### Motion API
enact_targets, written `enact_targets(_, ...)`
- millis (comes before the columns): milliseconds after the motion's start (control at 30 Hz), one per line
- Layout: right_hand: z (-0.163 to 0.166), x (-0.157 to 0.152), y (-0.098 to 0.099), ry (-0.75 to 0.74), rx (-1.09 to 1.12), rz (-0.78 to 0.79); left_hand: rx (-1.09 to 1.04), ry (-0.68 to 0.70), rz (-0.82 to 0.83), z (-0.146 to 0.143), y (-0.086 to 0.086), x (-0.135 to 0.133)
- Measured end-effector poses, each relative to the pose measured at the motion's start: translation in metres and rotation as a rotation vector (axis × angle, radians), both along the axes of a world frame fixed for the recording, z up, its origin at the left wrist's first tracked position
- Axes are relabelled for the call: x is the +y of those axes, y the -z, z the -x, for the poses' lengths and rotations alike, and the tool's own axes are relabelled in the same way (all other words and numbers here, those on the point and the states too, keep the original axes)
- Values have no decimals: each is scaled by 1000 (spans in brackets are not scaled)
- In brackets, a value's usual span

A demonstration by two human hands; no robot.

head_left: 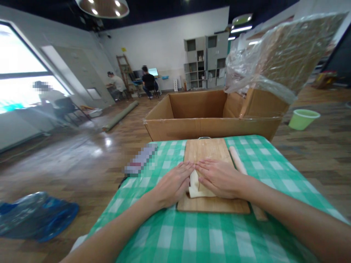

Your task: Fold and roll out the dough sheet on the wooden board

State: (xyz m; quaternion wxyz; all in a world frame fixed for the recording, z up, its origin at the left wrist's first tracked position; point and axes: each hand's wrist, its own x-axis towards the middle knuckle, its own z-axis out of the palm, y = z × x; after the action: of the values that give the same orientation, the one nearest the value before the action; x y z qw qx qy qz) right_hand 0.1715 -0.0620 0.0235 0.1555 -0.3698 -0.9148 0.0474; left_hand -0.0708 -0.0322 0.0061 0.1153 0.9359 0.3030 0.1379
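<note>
A piece of pale dough (194, 186), with what looks like a folded edge, lies on a wooden cutting board (208, 148). My left hand (175, 182) rests along the dough's left side, fingers stretched out flat towards the middle. From the right, my right hand (219, 179) lies flat over the dough and covers much of it. The fingertips of both hands meet at the dough's far end. Just right of the board, a wooden rolling pin (238, 160) lies lengthwise, partly hidden under my right forearm.
A green checked tablecloth (208, 237) covers the table. A blurred-out flat object (141, 159) lies at its left edge. Beyond stands a large open cardboard box (211, 128), with a green bucket (303, 119) to the right. Several people sit farther back.
</note>
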Motion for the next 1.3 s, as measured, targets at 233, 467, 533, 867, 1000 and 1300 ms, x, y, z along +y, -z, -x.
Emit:
enact_targets(233, -3, 1, -13, 6, -14, 100, -341, -253, -30, 5, 1, 9)
enact_targets(467, -4, 1, -7, 35, 6, 111, -306, -286, -7, 7, 1, 21)
enact_targets(533, -4, 1, -6, 33, 2, 108, -289, -311, 22, 4, 3, 23)
enact_targets(867, -5, 2, -5, 27, -3, 83, -368, -315, 129, -1, 2, 24)
enact_targets(1000, -7, 8, -4, -9, 49, 134, -460, -157, 168, -13, -4, 13)
enact_targets(1300, -13, 13, 3, -28, 204, 183, -436, -127, 123, -12, 13, 18)
